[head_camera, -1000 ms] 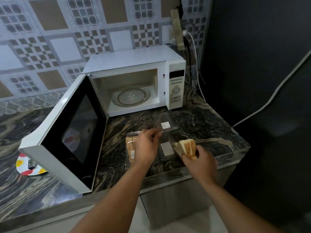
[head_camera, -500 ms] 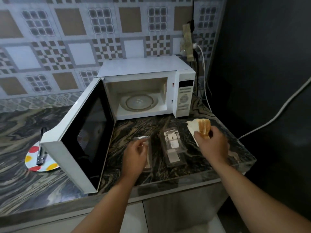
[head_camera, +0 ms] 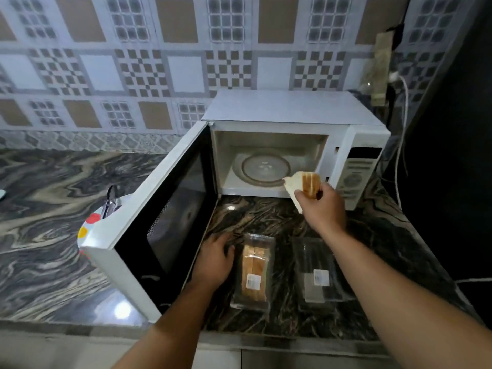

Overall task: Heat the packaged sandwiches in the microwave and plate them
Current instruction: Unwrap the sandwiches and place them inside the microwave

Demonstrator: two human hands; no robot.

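A white microwave [head_camera: 292, 110] stands on the counter with its door [head_camera: 159, 230] swung wide to the left and its glass turntable [head_camera: 263, 166] bare. My right hand [head_camera: 320, 211] holds an unwrapped sandwich [head_camera: 303, 183] at the mouth of the oven, just right of the turntable. My left hand [head_camera: 214, 259] rests flat on the counter, fingers apart, beside a packaged sandwich [head_camera: 254, 272]. An empty clear package [head_camera: 318, 275] lies to the right of it.
A colourful dotted plate [head_camera: 89, 227] with metal tongs [head_camera: 109, 202] sits behind the open door, mostly hidden. A white cable [head_camera: 399, 155] runs down by the dark wall on the right. The marbled counter [head_camera: 53, 209] stretches left.
My right hand has carried the unwrapped sandwich up from the counter to the microwave opening. My left hand has let go of the packaged sandwich and moved left of it.
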